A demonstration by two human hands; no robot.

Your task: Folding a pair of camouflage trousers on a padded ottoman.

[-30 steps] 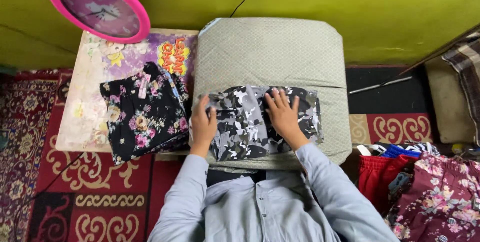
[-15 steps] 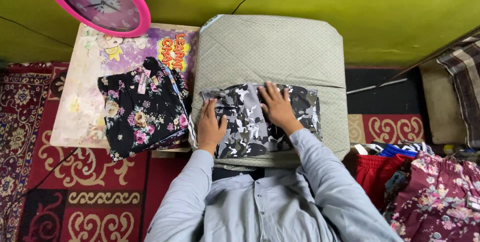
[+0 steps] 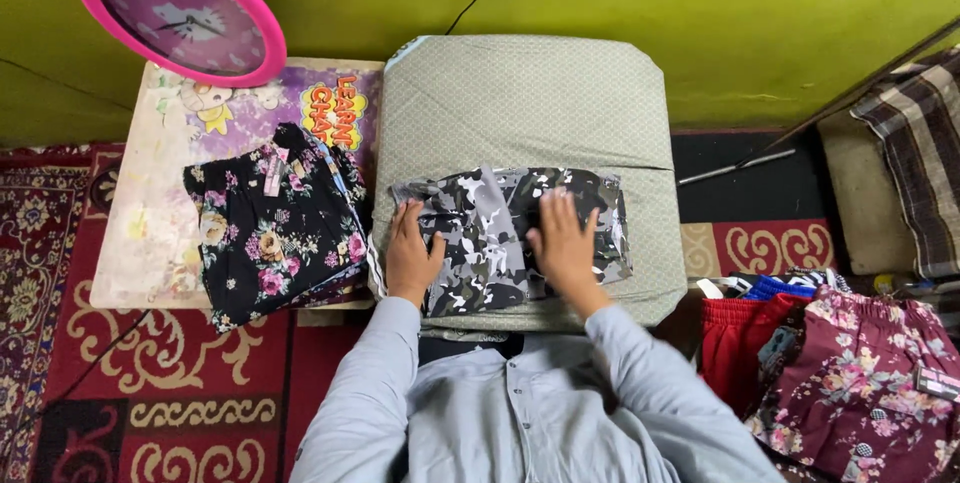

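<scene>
Hands flat on camo garment (image 3: 500, 238); floral stack (image 3: 270, 233) just left, clothes pile (image 3: 840, 363) right.

Grey-green padded board (image 3: 520, 93) with a fine diamond pattern, set against the green wall; bearing a folded grey camouflage garment (image 3: 510, 238) near its front edge. Just to its left, a low children's table (image 3: 150, 203) with a cartoon print top, carrying a stack of folded black floral garments (image 3: 270, 223). Beneath both, a red patterned carpet (image 3: 170, 383).
</scene>
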